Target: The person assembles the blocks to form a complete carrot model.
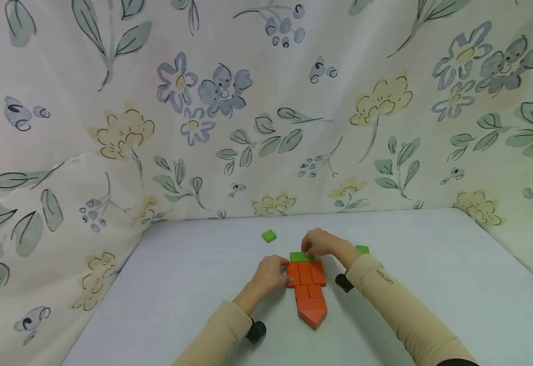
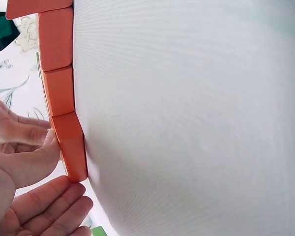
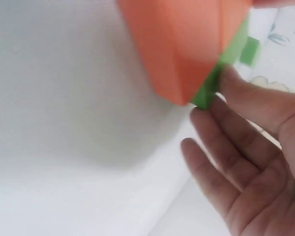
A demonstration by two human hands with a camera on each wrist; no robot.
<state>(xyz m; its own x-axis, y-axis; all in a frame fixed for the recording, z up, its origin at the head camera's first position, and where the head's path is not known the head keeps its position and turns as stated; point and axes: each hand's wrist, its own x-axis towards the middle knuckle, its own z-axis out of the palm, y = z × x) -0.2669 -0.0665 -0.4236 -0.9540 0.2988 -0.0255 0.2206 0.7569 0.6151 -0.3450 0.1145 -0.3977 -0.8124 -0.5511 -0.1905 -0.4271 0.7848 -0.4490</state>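
Observation:
Orange blocks (image 1: 306,273) lie joined on the white table in a T-like shape with a pointed block (image 1: 312,311) nearest me. A green block (image 1: 297,256) sits along their far edge. My left hand (image 1: 268,277) holds the far-left orange block (image 2: 71,145), thumb on its side and fingers at its far end. My right hand (image 1: 321,243) pinches green at the right part of that far edge, thumb above and fingers below in the right wrist view. Its fingers partly hide the green piece (image 3: 206,93).
One loose green block (image 1: 269,236) lies farther back to the left. Another green block (image 1: 362,249) lies right of the right hand, partly behind the forearm. A flower-patterned cloth (image 1: 257,168) hangs behind the table (image 1: 193,264). Black devices are on both wrists.

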